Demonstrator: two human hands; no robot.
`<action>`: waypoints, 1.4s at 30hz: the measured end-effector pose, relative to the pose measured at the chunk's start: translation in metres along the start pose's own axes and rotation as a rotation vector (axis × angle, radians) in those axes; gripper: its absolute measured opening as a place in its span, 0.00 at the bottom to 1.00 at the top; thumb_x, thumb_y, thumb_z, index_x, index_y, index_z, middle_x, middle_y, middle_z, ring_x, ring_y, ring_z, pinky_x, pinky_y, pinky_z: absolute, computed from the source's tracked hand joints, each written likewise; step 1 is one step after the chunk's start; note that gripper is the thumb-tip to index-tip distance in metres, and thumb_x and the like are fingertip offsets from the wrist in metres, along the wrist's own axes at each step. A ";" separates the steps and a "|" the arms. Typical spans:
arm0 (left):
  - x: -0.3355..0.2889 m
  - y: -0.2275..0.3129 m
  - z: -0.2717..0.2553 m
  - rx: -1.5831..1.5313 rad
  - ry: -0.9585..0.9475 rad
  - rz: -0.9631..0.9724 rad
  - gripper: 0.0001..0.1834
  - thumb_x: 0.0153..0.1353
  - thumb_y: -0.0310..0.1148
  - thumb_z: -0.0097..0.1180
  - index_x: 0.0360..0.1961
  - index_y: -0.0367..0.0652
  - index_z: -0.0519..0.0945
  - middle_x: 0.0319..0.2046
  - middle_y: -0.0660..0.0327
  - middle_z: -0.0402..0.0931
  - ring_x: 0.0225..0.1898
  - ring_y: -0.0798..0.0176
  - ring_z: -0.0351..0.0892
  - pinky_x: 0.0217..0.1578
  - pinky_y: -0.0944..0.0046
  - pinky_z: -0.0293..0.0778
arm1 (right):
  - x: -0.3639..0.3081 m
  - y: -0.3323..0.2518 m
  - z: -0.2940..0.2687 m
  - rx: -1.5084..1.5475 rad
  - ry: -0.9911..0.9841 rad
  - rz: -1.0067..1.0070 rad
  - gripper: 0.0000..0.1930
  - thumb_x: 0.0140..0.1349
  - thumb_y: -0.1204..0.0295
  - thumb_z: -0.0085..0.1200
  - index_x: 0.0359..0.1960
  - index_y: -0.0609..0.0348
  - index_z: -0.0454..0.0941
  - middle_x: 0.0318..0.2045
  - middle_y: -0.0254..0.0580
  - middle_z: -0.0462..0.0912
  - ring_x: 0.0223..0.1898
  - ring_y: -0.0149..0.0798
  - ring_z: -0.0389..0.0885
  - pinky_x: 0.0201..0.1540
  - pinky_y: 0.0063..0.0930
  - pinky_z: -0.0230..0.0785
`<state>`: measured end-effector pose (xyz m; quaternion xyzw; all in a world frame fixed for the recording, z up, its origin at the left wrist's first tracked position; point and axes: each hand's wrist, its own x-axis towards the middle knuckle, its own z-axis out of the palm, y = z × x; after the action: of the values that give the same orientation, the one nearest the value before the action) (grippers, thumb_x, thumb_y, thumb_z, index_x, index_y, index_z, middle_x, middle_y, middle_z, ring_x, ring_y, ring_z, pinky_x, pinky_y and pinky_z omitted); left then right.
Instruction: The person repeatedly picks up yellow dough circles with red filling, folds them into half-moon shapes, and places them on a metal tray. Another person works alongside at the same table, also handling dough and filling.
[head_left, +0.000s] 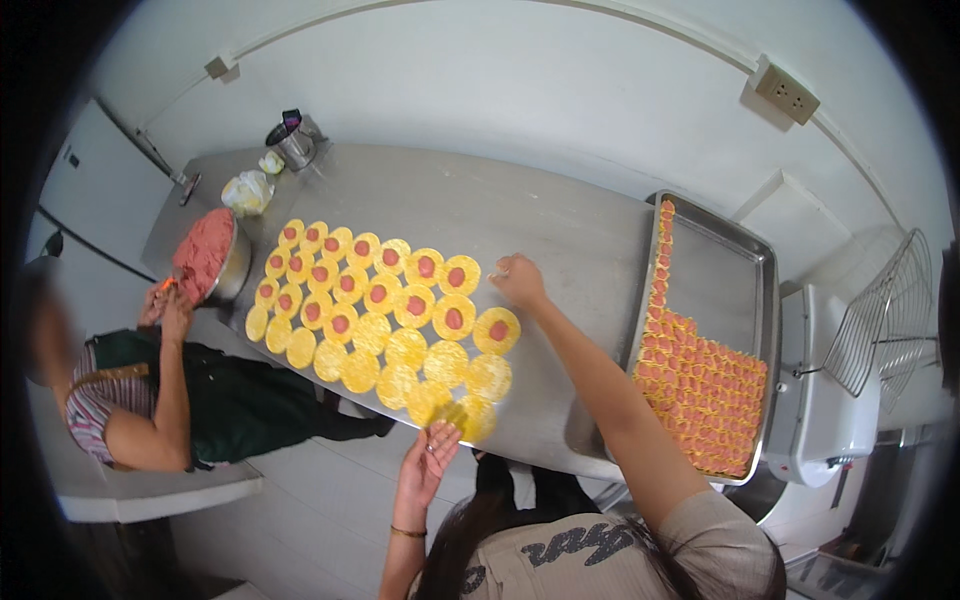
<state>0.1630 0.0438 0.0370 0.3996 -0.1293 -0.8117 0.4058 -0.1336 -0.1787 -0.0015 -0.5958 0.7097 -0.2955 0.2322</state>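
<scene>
Rows of round yellow dough wrappers (405, 348) lie on the steel table. Many carry a dab of pink filling (453, 318) in the middle; those in the near rows are mostly bare. My right hand (518, 282) is closed just beyond the right end of the far rows. Its fingertips are pinched together, and anything in them is too small to name. At the table's near edge, my left hand (430, 457) is palm up beside the nearest right wrapper. Its fingers are stretched out, holding nothing I can see.
Small filled dumplings (700, 395) pack part of a deep metal tray (762, 300) on the right. A co-worker (140, 390) at left works at a metal bowl (237, 265) heaped with pink filling. Behind stand a metal pitcher (292, 148) and a plastic bag (247, 193). A white machine (825, 400) flanks the tray.
</scene>
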 end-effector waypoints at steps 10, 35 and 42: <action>-0.006 0.029 -0.019 0.212 -0.013 0.021 0.20 0.69 0.42 0.43 0.54 0.39 0.68 0.52 0.52 0.72 0.57 0.54 0.70 0.57 0.59 0.66 | -0.012 -0.003 0.048 0.070 0.362 0.292 0.07 0.47 0.79 0.52 0.31 0.62 0.75 0.36 0.52 0.78 0.42 0.55 0.75 0.44 0.43 0.69; 0.130 -0.082 0.122 1.718 -0.410 0.672 0.07 0.54 0.28 0.58 0.34 0.38 0.77 0.34 0.52 0.75 0.37 0.49 0.76 0.38 0.55 0.72 | -0.266 0.022 -0.005 0.299 0.723 0.569 0.08 0.54 0.75 0.56 0.33 0.67 0.77 0.23 0.51 0.78 0.26 0.46 0.79 0.31 0.35 0.70; 0.142 -0.084 0.112 1.370 -0.408 0.342 0.08 0.58 0.27 0.55 0.37 0.34 0.75 0.39 0.52 0.78 0.41 0.62 0.80 0.38 0.65 0.75 | -0.266 0.026 -0.001 0.482 0.698 0.557 0.10 0.56 0.75 0.54 0.37 0.67 0.76 0.26 0.47 0.80 0.29 0.35 0.80 0.34 0.29 0.71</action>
<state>-0.0177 -0.0240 -0.0130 0.3787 -0.7413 -0.5324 0.1539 -0.1041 0.0856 -0.0253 -0.1791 0.7887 -0.5593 0.1819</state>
